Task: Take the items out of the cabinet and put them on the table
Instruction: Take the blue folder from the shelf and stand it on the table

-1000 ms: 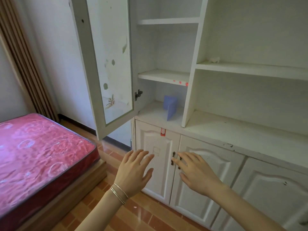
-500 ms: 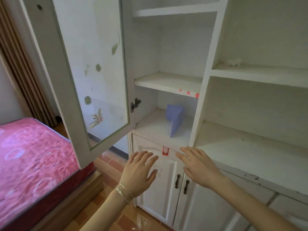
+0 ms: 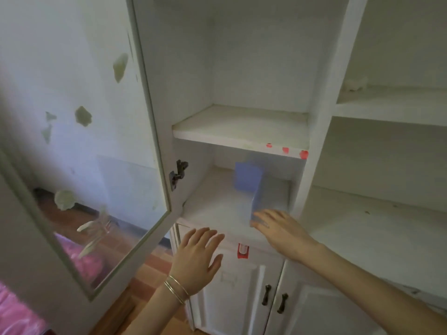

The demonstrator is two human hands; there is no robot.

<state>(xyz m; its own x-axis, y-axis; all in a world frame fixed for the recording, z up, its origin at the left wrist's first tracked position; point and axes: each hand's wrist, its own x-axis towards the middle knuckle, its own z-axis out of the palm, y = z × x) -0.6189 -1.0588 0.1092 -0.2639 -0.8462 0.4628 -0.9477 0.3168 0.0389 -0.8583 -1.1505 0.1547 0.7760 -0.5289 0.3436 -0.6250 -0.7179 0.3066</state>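
On your far left the glass door (image 3: pixel 101 146) of the cabinet (image 3: pixel 316 117) stands swung wide open, its pane spotted with pale sticker scraps, and a strip of pink mattress (image 3: pixel 17 315) shows below and through it. A dark hinge (image 3: pixel 178 174) sits on the cabinet wall just inside the door. Your left hand (image 3: pixel 197 257) hangs in front of the lower cabinet doors, below the shelf edge, palm forward, fingers straight and slightly spread, holding nothing; thin bangles (image 3: pixel 176 290) circle that wrist. Just right of it a red-and-white sticker (image 3: pixel 243 250) marks the top of the lower door. The blue folded card (image 3: pixel 251 187) stands upright on the bottom open shelf (image 3: pixel 212 211), under the shelf edge with the red dots (image 3: pixel 285 150). Your right hand (image 3: pixel 281 229) reaches over that shelf's front edge, fingers extended and loosely apart, the fingertips (image 3: pixel 260 220) at the card's near lower corner; motion blur keeps you from telling whether they touch it. Farther right, the wider shelves hold only a small whitish lump (image 3: pixel 354 84) up high.
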